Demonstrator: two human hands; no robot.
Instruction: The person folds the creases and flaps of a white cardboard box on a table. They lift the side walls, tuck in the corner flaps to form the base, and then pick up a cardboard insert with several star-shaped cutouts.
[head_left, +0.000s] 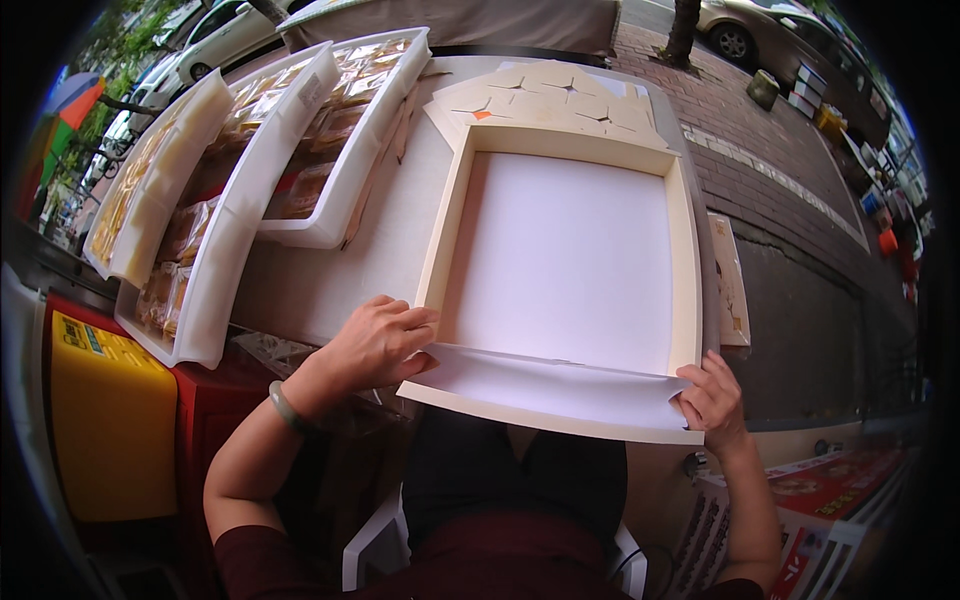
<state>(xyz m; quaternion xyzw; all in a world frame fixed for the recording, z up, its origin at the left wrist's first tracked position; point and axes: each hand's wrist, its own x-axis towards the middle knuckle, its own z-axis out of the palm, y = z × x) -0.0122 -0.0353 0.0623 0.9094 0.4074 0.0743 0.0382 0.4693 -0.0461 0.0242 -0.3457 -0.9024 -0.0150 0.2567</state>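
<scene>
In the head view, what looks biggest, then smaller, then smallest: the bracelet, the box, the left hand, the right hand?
1. Box
2. Left hand and right hand: too alike to rank
3. Bracelet

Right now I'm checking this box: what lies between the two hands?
In the head view, a cream-edged white flap spans from left hand to right hand.

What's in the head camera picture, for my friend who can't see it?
A person's left hand and right hand hold the near corners of a shallow cream cardboard box with a white inside, its near flap open. To the left are white plastic trays of clear-wrapped packets.
</scene>
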